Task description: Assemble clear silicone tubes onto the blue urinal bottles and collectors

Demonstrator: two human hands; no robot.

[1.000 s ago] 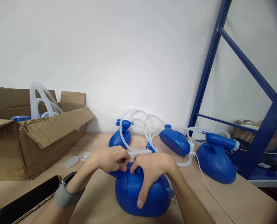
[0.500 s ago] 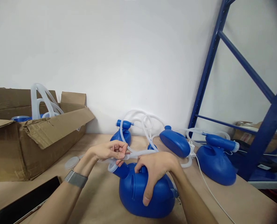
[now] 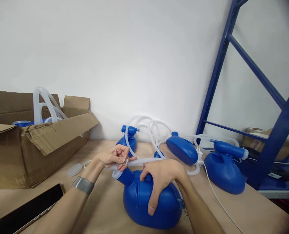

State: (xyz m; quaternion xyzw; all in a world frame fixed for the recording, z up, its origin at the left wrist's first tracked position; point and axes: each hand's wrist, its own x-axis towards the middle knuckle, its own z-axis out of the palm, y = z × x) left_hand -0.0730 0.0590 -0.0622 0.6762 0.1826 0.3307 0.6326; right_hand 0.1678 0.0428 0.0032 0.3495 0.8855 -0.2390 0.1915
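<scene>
Worktop (image 3: pixel 105 208) against white wall. Blue metal rack (image 3: pixel 215 74) on the right; carton (image 3: pixel 274 150) on it has a label (image 3: pixel 256 144), too small to read. White tag (image 3: pixel 274 175) on a black item there, also unreadable. Open cardboard box (image 3: pixel 3 159) at left, blue parts and clear tubes inside; the pale patch on its side is illegible.

Blue jug (image 3: pixel 165 208) on the worktop, front centre, between the arms, spout tilted up to the left. Three more blue jugs with tubing (image 3: pixel 146 159) behind and to the right.

Right hand (image 3: pixel 162 172) over the jug's top, wrist bent, fingers curled at the handle, thumb spread down the near side. Left hand (image 3: pixel 115 157) above the spout, palm partly turned up, thumb and index pinching a small clear loop (image 3: pixel 126 162), one finger sticking out right; grey band on the wrist. Clear lid (image 3: pixel 117 174) at the spout mouth. Dark phone (image 3: pixel 27 208) lower left; loose clear cap (image 3: pixel 74 170) beyond it.
</scene>
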